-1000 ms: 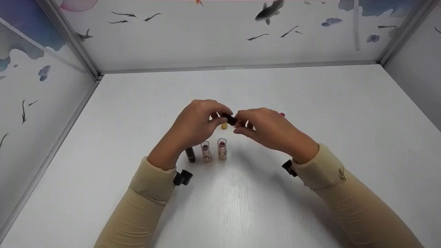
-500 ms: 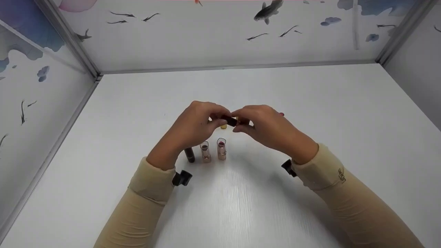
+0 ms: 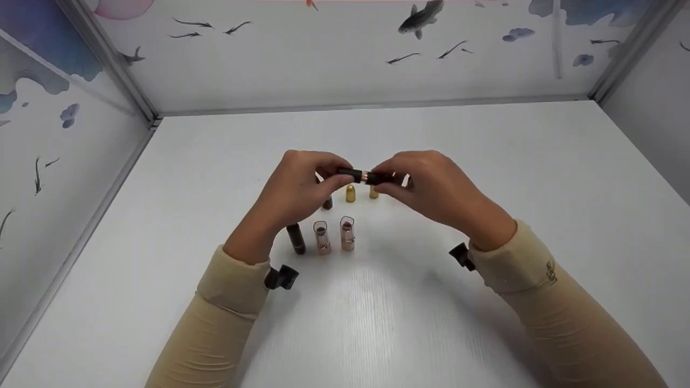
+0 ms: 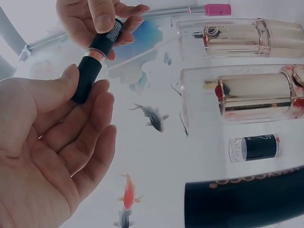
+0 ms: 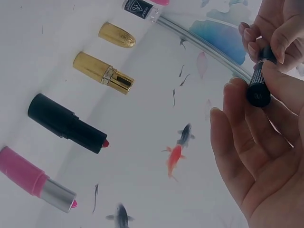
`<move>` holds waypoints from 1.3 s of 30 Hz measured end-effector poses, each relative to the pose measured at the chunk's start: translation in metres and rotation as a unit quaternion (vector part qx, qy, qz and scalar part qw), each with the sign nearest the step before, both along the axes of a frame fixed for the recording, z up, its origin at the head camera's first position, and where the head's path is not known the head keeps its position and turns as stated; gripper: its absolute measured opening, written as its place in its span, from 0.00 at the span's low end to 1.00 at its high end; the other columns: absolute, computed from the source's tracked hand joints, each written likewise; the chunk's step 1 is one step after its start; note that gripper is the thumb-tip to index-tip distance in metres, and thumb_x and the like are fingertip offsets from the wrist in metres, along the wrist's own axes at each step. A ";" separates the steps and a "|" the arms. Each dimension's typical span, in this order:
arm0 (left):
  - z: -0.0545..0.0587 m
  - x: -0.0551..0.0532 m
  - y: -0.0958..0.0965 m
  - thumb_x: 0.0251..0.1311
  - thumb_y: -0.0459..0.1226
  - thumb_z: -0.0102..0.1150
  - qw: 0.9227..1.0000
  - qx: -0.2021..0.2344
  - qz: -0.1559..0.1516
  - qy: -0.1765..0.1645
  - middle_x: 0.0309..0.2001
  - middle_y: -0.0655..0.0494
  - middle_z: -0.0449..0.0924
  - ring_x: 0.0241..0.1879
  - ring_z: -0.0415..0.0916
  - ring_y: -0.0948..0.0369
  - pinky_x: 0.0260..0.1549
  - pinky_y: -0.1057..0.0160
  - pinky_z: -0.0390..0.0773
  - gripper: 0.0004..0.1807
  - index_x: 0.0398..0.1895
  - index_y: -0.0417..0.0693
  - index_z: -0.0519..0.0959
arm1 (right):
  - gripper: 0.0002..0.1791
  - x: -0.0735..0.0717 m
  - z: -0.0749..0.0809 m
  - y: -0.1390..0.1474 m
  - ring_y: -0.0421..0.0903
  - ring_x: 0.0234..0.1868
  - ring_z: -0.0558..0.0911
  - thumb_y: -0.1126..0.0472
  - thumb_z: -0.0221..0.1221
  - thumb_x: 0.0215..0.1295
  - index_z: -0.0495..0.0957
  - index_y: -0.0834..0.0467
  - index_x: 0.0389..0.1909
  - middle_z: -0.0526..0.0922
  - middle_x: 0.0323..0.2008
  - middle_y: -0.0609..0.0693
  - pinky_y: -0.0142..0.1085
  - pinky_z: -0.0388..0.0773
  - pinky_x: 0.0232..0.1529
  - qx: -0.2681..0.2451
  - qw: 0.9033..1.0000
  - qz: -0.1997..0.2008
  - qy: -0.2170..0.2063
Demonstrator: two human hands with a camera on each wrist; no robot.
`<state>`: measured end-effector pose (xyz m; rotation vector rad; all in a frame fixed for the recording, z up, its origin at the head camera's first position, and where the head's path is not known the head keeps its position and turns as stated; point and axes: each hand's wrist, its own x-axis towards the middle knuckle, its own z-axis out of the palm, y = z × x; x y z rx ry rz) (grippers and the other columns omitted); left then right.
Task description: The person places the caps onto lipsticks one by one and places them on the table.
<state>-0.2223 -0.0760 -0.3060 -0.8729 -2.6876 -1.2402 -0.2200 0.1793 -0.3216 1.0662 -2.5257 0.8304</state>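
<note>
Between both hands is a black lipstick tube (image 3: 365, 177) with a rose-gold band round its middle. My left hand (image 3: 296, 191) pinches its left end between thumb and fingers. At the other end my right hand (image 3: 431, 188) pinches the tube the same way. In the left wrist view the black lipstick tube (image 4: 91, 61) slants, the two black parts meeting at the band. From the right wrist, the tube's round end (image 5: 259, 96) faces the camera. Below the hands stand two lipsticks with clear caps, one (image 3: 322, 240) left of the other (image 3: 347, 236).
A dark tube (image 3: 296, 238) stands left of the clear-capped pair. Behind are a gold cap (image 3: 350, 193), a gold lipstick (image 5: 103, 71), an uncapped black lipstick (image 5: 66, 123) and a pink lipstick (image 5: 38, 178). Fish-patterned walls (image 3: 345, 59) border the white table (image 3: 345, 334).
The hands have moved slightly apart and up, the right one to the right. The tube is now more level, its rose-gold band showing, and the gold pieces behind are more visible.
</note>
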 end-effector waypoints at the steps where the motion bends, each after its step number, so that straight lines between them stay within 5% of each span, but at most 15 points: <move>1: 0.000 0.000 0.000 0.72 0.36 0.69 1.000 0.002 0.001 0.002 0.38 0.60 0.90 0.30 0.83 0.63 0.28 0.60 0.80 0.06 0.47 0.47 0.91 | 0.10 0.000 0.001 0.001 0.37 0.36 0.85 0.62 0.73 0.68 0.91 0.55 0.49 0.90 0.39 0.43 0.35 0.81 0.33 0.001 1.000 -0.003 0.002; 14: -0.001 0.003 0.005 0.70 0.33 0.70 0.998 0.035 -0.013 0.049 0.36 0.56 0.90 0.28 0.84 0.59 0.24 0.65 0.79 0.06 0.45 0.42 0.91 | 0.09 0.007 0.010 -0.003 0.39 0.40 0.89 0.68 0.71 0.68 0.91 0.60 0.47 0.92 0.40 0.48 0.35 0.88 0.40 -0.038 0.999 0.014 -0.018; 26: -0.002 0.003 0.008 0.71 0.33 0.68 0.994 0.030 -0.028 0.101 0.40 0.52 0.90 0.32 0.83 0.63 0.34 0.64 0.84 0.08 0.48 0.38 0.90 | 0.09 0.009 0.012 -0.004 0.39 0.37 0.88 0.68 0.72 0.68 0.91 0.60 0.47 0.92 0.39 0.48 0.37 0.88 0.40 -0.034 0.998 0.005 -0.049; 39: 0.000 0.005 0.010 0.69 0.34 0.71 0.994 0.040 -0.043 0.087 0.35 0.58 0.88 0.32 0.82 0.65 0.32 0.62 0.82 0.06 0.45 0.42 0.90 | 0.05 0.010 0.008 -0.007 0.34 0.34 0.85 0.63 0.71 0.70 0.90 0.56 0.44 0.90 0.35 0.42 0.34 0.86 0.36 -0.020 0.996 0.015 -0.082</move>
